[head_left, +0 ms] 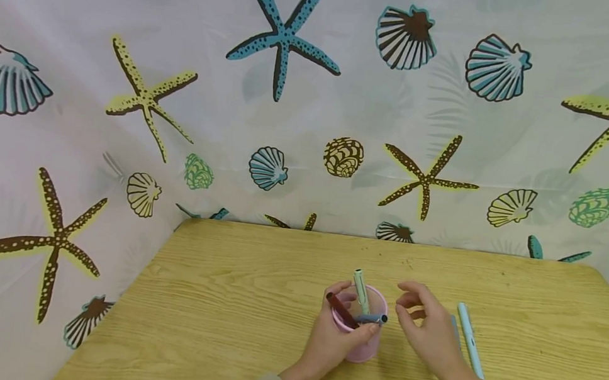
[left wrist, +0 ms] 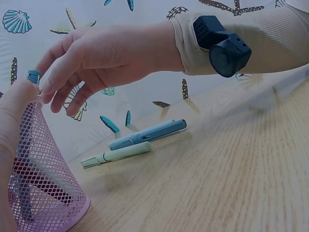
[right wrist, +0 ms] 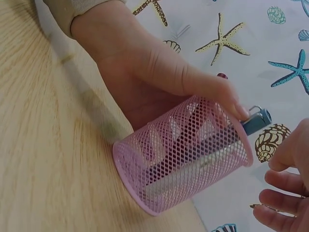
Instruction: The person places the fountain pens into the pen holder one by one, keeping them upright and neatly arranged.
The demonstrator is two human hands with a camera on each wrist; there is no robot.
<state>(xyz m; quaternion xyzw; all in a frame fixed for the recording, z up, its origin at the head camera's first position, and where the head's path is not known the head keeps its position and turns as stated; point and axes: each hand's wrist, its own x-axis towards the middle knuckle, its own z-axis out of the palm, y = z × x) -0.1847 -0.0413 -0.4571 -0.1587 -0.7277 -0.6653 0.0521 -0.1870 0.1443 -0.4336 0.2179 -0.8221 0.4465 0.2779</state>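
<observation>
My left hand [head_left: 328, 342] grips a pink mesh pen cup [head_left: 364, 353], its thumb at the near rim. A dark red pen [head_left: 341, 309], a pale green pen [head_left: 360, 291] and a grey-blue pen [head_left: 371, 318] stand in the cup and lean different ways. Just right of the rim, my right hand [head_left: 429, 335] hovers with loosely bent fingers, holding nothing. Beyond it on the table lie a light blue pen [head_left: 471, 339] and a darker blue pen [left wrist: 164, 130]. The left wrist view also has a second pale green pen [left wrist: 118, 153], hidden behind the right hand in the head view.
The wooden table [head_left: 221, 306] runs back to a white cloth [head_left: 314, 109] printed with starfish and shells, which also hangs along the left side. A dark camera [left wrist: 224, 46] is strapped on the right wrist over a beige sleeve.
</observation>
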